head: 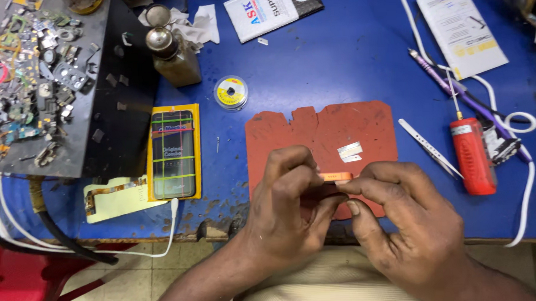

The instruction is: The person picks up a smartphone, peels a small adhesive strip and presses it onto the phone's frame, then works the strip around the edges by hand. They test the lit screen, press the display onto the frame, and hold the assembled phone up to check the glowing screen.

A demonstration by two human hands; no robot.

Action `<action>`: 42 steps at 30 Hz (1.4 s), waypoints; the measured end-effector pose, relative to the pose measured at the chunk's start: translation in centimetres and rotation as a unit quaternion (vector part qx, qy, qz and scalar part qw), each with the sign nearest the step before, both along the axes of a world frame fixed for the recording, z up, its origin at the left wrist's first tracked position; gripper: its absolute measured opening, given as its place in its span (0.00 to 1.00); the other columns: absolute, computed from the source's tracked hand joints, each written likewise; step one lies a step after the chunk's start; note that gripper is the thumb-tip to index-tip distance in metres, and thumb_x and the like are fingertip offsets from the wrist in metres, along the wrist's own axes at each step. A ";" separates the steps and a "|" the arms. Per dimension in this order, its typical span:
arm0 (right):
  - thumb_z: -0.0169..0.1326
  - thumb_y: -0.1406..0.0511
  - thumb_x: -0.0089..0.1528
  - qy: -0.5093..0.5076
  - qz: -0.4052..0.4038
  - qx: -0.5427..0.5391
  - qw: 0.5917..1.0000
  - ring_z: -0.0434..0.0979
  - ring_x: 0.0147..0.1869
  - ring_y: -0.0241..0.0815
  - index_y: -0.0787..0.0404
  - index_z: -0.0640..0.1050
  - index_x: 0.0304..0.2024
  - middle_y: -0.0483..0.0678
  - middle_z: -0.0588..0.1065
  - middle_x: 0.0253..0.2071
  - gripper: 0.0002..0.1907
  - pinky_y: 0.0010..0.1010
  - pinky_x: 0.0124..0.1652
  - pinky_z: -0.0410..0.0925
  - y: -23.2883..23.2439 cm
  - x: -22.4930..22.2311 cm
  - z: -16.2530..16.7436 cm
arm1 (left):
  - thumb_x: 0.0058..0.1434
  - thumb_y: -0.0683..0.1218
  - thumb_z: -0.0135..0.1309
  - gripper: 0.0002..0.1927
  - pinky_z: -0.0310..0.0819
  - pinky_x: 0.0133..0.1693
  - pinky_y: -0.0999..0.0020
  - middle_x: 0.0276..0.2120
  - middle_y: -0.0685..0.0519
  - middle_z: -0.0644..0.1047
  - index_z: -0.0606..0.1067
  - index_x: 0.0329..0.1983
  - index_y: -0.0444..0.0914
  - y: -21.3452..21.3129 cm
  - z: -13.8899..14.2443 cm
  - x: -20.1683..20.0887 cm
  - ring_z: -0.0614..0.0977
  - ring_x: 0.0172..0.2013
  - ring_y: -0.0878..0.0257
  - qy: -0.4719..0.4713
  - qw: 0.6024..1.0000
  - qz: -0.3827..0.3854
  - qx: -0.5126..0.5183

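Your left hand and right hand meet over the near edge of the red mat, both pinching a small orange part between fingertips; each grip is closed on it, the left from the left end, the right from below and the right end. The part sits above the mat, not resting on it. As far as can be judged, the work on this part is in progress: two small silver pieces lie loose on the mat just beyond it. The tweezers and the red tool lie untouched on the blue worktop to your right; a packaged phone screen lies to your left.
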State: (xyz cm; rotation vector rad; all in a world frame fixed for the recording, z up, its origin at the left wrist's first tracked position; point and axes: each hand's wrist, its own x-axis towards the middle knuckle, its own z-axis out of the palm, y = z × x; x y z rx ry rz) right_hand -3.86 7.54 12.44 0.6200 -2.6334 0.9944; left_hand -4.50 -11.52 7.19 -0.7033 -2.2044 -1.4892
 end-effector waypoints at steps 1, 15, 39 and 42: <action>0.62 0.72 0.58 0.003 0.001 -0.024 1.000 0.81 0.43 0.43 0.64 0.80 0.45 0.51 0.77 0.44 0.12 0.28 0.43 0.73 0.3 -0.1 -0.2 | 0.63 0.35 0.67 0.32 0.82 0.38 0.69 0.55 0.42 0.66 0.58 0.59 0.38 0.2 -0.1 -0.1 0.81 0.43 0.58 -0.008 1.000 0.004 0.002; 0.52 0.74 0.69 -0.173 0.033 -0.358 0.917 0.78 0.57 0.38 0.72 0.76 0.54 0.55 0.73 0.56 0.11 0.28 0.57 0.73 0.6 0.0 -4.8 | 0.60 0.43 0.71 0.33 0.70 0.42 0.57 0.46 0.44 0.69 0.59 0.57 0.38 0.3 -0.1 -0.8 0.73 0.44 0.52 0.036 0.994 0.087 -0.057; 0.61 0.70 0.65 -0.097 -0.038 0.044 0.994 0.79 0.52 0.38 0.58 0.82 0.49 0.47 0.81 0.47 0.10 0.29 0.51 0.71 3.4 -5.3 -5.3 | 0.57 0.42 0.73 0.32 0.72 0.50 0.68 0.47 0.47 0.67 0.66 0.58 0.36 -2.4 -0.3 -0.3 0.73 0.47 0.58 -0.060 0.987 0.146 -0.012; 0.62 0.67 0.57 -0.064 0.042 0.167 0.983 0.75 0.52 0.53 0.61 0.82 0.48 0.53 0.78 0.48 0.16 0.41 0.49 0.69 2.9 -6.2 -5.5 | 0.61 0.42 0.71 0.29 0.72 0.49 0.71 0.48 0.47 0.65 0.65 0.57 0.36 -2.7 -0.5 -0.6 0.71 0.45 0.61 -0.104 0.982 0.136 0.078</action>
